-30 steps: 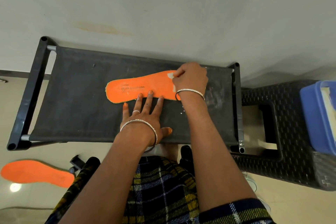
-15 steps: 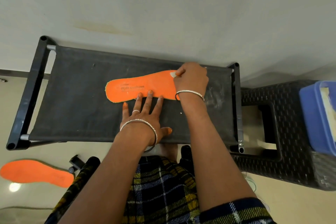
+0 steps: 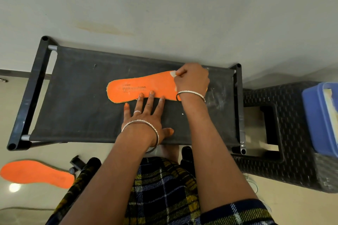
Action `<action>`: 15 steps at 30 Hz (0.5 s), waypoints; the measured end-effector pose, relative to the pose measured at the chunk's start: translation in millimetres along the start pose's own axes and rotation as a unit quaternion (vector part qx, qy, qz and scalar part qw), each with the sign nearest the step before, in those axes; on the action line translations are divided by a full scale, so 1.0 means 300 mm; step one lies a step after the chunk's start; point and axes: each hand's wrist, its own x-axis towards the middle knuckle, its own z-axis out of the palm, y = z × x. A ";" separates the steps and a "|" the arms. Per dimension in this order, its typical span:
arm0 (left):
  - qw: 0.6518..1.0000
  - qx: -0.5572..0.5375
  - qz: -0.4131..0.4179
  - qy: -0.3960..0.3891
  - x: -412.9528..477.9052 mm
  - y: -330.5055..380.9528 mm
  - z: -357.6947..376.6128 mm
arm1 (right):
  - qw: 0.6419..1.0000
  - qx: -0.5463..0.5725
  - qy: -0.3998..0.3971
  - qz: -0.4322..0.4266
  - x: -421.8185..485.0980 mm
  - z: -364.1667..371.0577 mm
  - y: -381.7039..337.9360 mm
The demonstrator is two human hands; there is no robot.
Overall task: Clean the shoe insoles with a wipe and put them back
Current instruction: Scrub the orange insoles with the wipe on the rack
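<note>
An orange insole [image 3: 139, 86] lies flat on the black fabric top of a low stand [image 3: 78, 97], printed side up. My left hand [image 3: 146, 115] lies flat with straight fingers, the fingertips pressing the insole's near edge. My right hand [image 3: 192, 80] is curled over the insole's right end and grips a small white wipe [image 3: 172, 73], of which only a corner shows. A second orange insole [image 3: 36, 172] lies on the floor at the lower left.
A dark woven plastic stool [image 3: 292, 142] stands right of the stand, with a blue lidded box [image 3: 321, 117] on it. A white wall runs behind the stand. My plaid-covered lap fills the bottom of the view. White smears mark the fabric near the right end.
My right hand with the wipe has shifted very slightly over the insole's right end. The left hand and the insole have stayed in place.
</note>
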 end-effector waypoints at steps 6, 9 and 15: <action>1.000 -0.001 0.002 -0.002 0.000 -0.003 -0.003 | 0.999 0.020 -0.020 -0.018 0.010 0.019 -0.001; 1.000 -0.005 0.002 0.001 -0.002 -0.005 -0.003 | 0.997 0.015 0.036 0.061 0.041 -0.027 0.059; 1.000 -0.001 0.003 0.001 -0.001 -0.002 -0.002 | 1.000 -0.010 0.001 0.003 0.009 0.000 0.009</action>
